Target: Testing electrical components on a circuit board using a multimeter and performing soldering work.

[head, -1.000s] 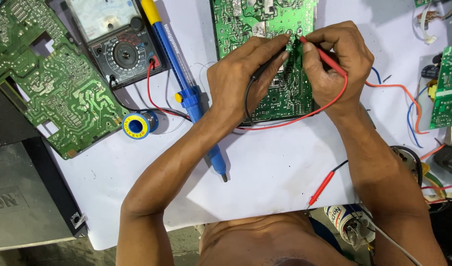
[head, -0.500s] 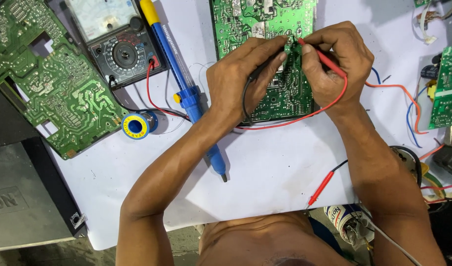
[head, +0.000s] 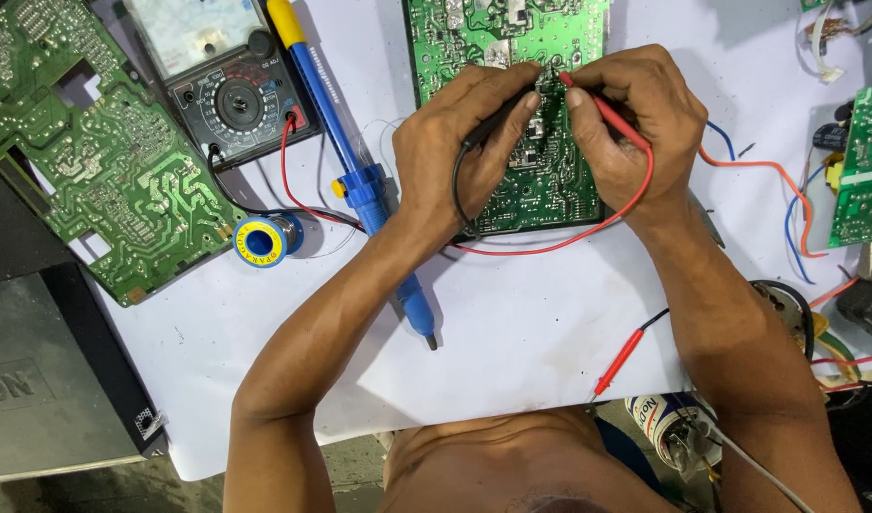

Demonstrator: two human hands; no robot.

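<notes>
In the head view, a green circuit board [head: 550, 180] is seen lying on the white sheet [head: 521, 323], under both hands. A black probe [head: 498, 119] is pinched in the closed fingers of the left hand [head: 455, 142], and a red probe [head: 607, 114] is gripped by the right hand [head: 635, 123]; both tips are pressed to the board. An analogue multimeter [head: 222, 81], a blue desoldering pump [head: 355, 180] and a solder spool [head: 260, 240] are laid to the left. No containers are shown.
</notes>
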